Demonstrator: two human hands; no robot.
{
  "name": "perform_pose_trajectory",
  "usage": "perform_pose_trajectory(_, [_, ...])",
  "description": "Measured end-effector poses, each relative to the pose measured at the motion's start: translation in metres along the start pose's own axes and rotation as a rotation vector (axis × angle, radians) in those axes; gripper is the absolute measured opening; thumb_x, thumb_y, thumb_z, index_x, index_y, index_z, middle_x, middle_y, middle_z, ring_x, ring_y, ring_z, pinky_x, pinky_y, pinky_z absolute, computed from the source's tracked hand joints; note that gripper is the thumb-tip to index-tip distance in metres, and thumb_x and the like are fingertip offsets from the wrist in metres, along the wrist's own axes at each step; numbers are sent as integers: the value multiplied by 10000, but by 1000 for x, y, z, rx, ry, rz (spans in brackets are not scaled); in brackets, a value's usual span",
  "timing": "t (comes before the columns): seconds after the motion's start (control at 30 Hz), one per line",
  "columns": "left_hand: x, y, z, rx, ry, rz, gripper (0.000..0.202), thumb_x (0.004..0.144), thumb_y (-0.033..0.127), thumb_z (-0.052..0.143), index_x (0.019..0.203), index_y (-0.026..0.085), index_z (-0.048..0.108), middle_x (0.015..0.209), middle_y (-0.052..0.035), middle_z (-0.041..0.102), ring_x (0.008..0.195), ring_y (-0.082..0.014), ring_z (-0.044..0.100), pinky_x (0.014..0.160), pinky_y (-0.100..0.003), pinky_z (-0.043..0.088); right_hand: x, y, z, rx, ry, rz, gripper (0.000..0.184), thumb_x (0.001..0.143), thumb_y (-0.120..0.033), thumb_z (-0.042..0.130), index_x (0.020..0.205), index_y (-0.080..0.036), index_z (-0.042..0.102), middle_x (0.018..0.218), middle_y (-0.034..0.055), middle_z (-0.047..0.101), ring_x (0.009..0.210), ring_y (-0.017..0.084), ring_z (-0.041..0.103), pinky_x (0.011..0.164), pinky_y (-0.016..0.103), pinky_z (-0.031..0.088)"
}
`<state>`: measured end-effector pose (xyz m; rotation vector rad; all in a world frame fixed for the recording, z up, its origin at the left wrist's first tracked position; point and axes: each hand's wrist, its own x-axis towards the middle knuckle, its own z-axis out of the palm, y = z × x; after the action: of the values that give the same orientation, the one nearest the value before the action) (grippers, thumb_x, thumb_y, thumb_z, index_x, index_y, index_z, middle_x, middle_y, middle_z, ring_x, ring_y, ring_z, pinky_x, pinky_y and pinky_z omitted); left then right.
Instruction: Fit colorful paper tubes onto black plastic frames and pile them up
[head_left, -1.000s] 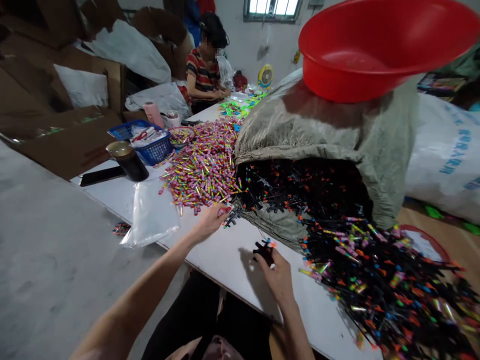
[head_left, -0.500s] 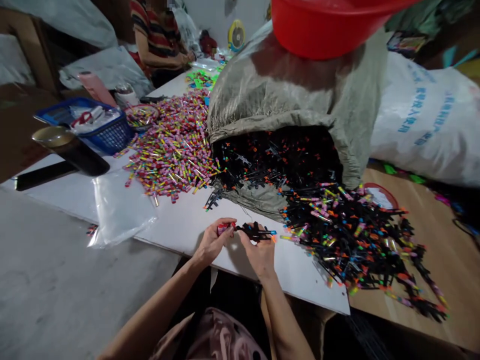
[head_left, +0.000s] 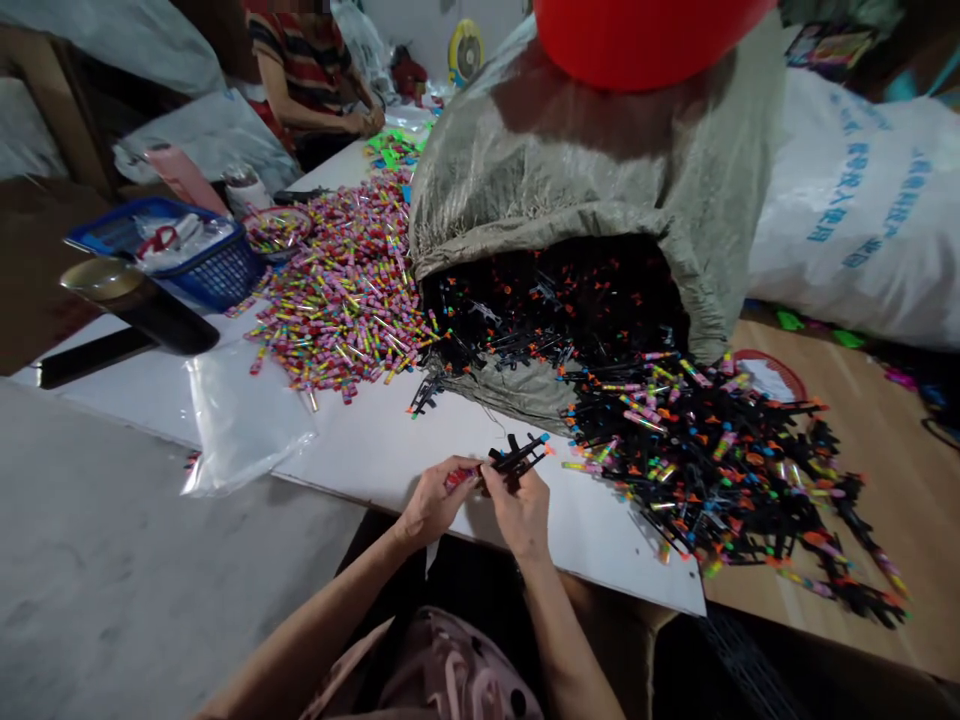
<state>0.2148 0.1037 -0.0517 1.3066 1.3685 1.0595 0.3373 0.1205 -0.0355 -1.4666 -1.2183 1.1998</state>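
Observation:
Between the fingers of my right hand [head_left: 521, 512] is a small black toy gun [head_left: 517, 458] with a blue and orange tip, pointing up and to the right. My left hand [head_left: 435, 503] pinches a small pink-red tube [head_left: 459, 478] against the rear end of the gun. Whether the two are joined I cannot tell, since fingers cover the contact. Beyond my left hand spreads a heap of pink and yellow tubes [head_left: 345, 300]. On the right lies a pile of black toy guns [head_left: 720, 480], several with such tubes on or among them.
A large woven sack [head_left: 585, 170] lies with its mouth towards me, black toy guns inside, and a red basin [head_left: 645, 40] on top. To the left are a blue basket [head_left: 217, 265], a dark bottle [head_left: 150, 310] and a clear plastic bag [head_left: 240, 420]. Another person [head_left: 307, 75] sits far left.
The toy gun has tilted, its tip now higher. My hands have come closer together, bringing the tube against the gun's rear. The view has shifted slightly.

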Motion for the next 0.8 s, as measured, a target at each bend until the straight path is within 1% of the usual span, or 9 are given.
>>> perform_pose_trajectory(0.1, [4, -3, -7, -45, 37, -50, 228, 771, 298, 571, 920, 165, 682, 813, -53, 714, 700, -142, 625, 647, -247, 507, 11, -6, -11, 64, -62, -13, 209, 644, -363, 676, 711, -165, 660, 548, 8, 657, 479, 158, 596, 480, 267, 506])
perform_pose_trajectory(0.17, [12, -5, -17, -121, 118, -87, 305, 758, 343, 596, 992, 159, 660, 820, -53, 701, 566, -102, 562, 514, -216, 460, 27, -17, -29, 166, 112, -128, 172, 645, -334, 673, 693, -171, 642, 572, 0, 650, 468, 132, 569, 472, 250, 486])
perform_pose_trajectory(0.27, [21, -13, -31, -309, 282, -178, 541, 711, 405, 645, 1170, 137, 541, 712, -4, 633, 434, -58, 449, 408, -196, 372, 66, -36, -52, 294, 383, -331, 222, 698, -343, 607, 861, -193, 623, 782, 15, 677, 589, 119, 598, 536, 244, 490])
perform_pose_trajectory(0.33, [22, -19, -31, -423, 315, -243, 723, 633, 408, 716, 1253, 156, 443, 739, 13, 610, 481, -71, 506, 436, -199, 395, 94, -42, -47, 137, 307, -370, 292, 716, -323, 598, 975, -189, 600, 885, 40, 675, 693, 138, 621, 609, 267, 510])
perform_pose_trajectory(0.4, [19, -24, -23, -509, 256, -310, 821, 571, 412, 763, 1269, 176, 403, 788, 2, 617, 550, -102, 572, 472, -216, 423, 120, -41, -21, -261, 102, -349, 286, 739, -245, 596, 1012, -162, 600, 941, 71, 676, 767, 156, 633, 705, 288, 518])
perform_pose_trajectory(0.5, [15, -25, -11, -552, 156, -353, 693, 574, 464, 759, 1131, 143, 499, 764, -25, 636, 568, -122, 593, 508, -241, 435, 152, -41, 32, -761, -123, -280, 285, 775, -105, 551, 1052, -147, 606, 1082, 116, 652, 939, 190, 627, 839, 302, 481])
perform_pose_trajectory(0.6, [19, -16, -15, -520, 152, -314, 551, 580, 465, 761, 972, 125, 575, 755, -50, 660, 600, -120, 591, 560, -249, 446, 170, -47, 64, -838, -130, -244, 313, 739, -5, 530, 1021, -108, 620, 1048, 165, 659, 995, 257, 619, 834, 341, 471])
perform_pose_trajectory(0.7, [29, -7, -27, -515, 221, -257, 521, 594, 450, 756, 965, 120, 597, 742, -44, 662, 551, -85, 532, 513, -217, 394, 160, -51, 56, -860, -141, -231, 295, 768, -40, 514, 1041, -97, 611, 994, 164, 679, 941, 265, 640, 814, 353, 476])
perform_pose_trajectory(0.8, [39, -5, -31, -550, 286, -208, 539, 606, 480, 737, 973, 108, 603, 672, -17, 627, 481, -55, 430, 437, -194, 284, 117, -43, 29, -651, -175, -288, 286, 816, -206, 523, 1083, -132, 597, 946, 108, 701, 863, 223, 659, 774, 318, 504])
